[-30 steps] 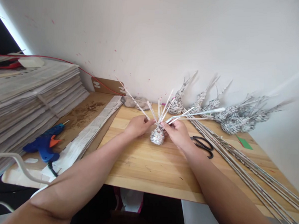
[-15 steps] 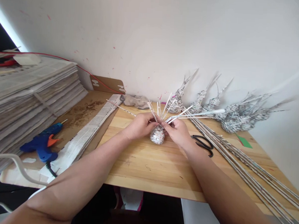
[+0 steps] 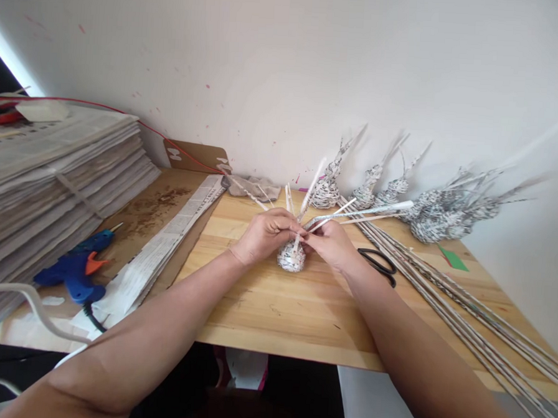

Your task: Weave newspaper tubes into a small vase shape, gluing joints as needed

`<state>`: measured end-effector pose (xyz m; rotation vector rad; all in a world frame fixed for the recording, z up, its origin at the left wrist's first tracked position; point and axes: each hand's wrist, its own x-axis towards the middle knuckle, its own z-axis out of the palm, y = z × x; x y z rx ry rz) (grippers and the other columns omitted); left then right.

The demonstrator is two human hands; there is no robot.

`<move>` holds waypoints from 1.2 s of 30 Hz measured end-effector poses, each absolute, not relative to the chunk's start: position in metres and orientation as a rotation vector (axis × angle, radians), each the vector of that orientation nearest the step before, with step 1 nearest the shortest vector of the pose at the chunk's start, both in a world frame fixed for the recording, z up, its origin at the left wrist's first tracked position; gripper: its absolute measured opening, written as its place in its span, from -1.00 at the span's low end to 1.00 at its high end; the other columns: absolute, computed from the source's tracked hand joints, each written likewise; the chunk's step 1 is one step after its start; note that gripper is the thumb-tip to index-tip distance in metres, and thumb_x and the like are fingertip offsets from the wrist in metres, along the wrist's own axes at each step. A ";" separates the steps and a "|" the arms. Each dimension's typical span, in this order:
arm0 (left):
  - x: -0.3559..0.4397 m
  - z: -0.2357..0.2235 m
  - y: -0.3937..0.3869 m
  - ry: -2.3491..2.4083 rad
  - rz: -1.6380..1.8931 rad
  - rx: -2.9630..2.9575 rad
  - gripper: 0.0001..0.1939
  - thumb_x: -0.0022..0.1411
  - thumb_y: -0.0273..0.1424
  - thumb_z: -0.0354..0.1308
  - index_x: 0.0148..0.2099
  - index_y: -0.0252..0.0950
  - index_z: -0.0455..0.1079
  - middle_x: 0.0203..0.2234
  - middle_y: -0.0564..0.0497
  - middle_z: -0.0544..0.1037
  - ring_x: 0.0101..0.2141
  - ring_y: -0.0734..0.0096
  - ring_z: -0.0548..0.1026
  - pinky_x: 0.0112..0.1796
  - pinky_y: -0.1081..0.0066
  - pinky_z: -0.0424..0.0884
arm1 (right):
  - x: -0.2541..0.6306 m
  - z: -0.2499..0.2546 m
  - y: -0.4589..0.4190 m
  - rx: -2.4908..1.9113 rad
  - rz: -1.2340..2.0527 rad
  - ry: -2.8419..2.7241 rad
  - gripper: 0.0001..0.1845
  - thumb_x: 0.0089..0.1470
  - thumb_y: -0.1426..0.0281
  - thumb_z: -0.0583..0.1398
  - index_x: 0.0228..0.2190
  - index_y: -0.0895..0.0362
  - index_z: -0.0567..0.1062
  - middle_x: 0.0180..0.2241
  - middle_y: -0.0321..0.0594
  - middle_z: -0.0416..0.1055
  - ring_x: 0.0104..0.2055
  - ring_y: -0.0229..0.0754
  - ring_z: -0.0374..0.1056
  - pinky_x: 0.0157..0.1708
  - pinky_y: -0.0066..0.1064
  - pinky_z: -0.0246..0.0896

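Observation:
A small round woven newspaper piece [image 3: 290, 259] sits on the wooden table between my hands, with several rolled paper strips fanning out from its top. My left hand [image 3: 266, 233] is closed at its upper left, fingers pinched at the base of the strips. From the right, my right hand [image 3: 328, 243] pinches the same neck, its fingertips meeting those of the left. A long pale paper tube [image 3: 367, 212] sticks out to the right above my right hand. What lies exactly between the fingertips is partly hidden.
Black-handled scissors [image 3: 377, 265] lie right of my right hand, beside a bundle of long paper tubes [image 3: 433, 298]. Several woven pieces [image 3: 326, 191] stand along the wall. At left are a blue glue gun [image 3: 72, 273], newspaper strips [image 3: 165, 247] and a tall newspaper stack [image 3: 70, 173].
My left hand has shifted over the neck toward my right fingertips. The long left strip has swung down, then up slightly, and one strip now stands against the front of the woven piece.

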<state>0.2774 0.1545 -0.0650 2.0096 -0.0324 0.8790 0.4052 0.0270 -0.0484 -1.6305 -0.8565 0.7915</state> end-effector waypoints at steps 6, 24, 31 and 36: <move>0.274 -0.057 0.151 0.115 0.854 2.001 -0.90 0.17 -0.34 0.33 -0.30 -0.24 0.63 -0.41 -0.05 0.65 -0.34 0.36 0.55 -0.22 0.38 0.44 | 0.401 -0.046 0.028 -1.562 0.817 -0.809 -0.51 -0.38 0.04 0.47 -0.62 0.13 0.44 -0.63 -0.31 0.41 -0.56 -0.24 0.33 -0.52 -0.37 0.32; 0.275 -0.056 0.147 0.310 0.703 1.973 -0.68 0.30 -0.17 0.12 -0.39 -0.31 0.37 -0.55 0.11 0.37 -0.49 0.53 0.34 -0.43 0.52 0.31 | 0.397 -0.049 0.025 -1.806 0.368 -1.065 -0.66 0.06 0.13 0.22 -0.56 0.06 0.31 -0.64 -0.38 0.29 -0.56 -0.24 0.21 -0.51 -0.41 0.04; 0.281 -0.063 0.148 0.348 0.651 1.727 -0.65 0.26 -0.10 0.13 -0.36 -0.29 0.30 -0.55 0.10 0.38 -0.52 0.52 0.40 -0.48 0.52 0.44 | 0.392 -0.051 0.024 -1.820 0.138 -1.202 -0.81 0.12 0.31 0.18 -0.52 0.04 0.40 -0.57 -0.36 0.35 -0.52 -0.23 0.23 -0.46 -0.41 0.07; 0.285 -0.067 0.153 0.342 0.631 1.714 -0.63 0.10 -0.11 0.29 -0.38 -0.32 0.33 -0.53 0.08 0.42 -0.49 0.50 0.42 -0.44 0.47 0.46 | 0.395 -0.052 0.023 -1.836 0.083 -1.202 -0.84 0.14 0.32 0.18 -0.48 0.03 0.43 -0.54 -0.34 0.42 -0.46 -0.20 0.30 -0.40 -0.40 0.12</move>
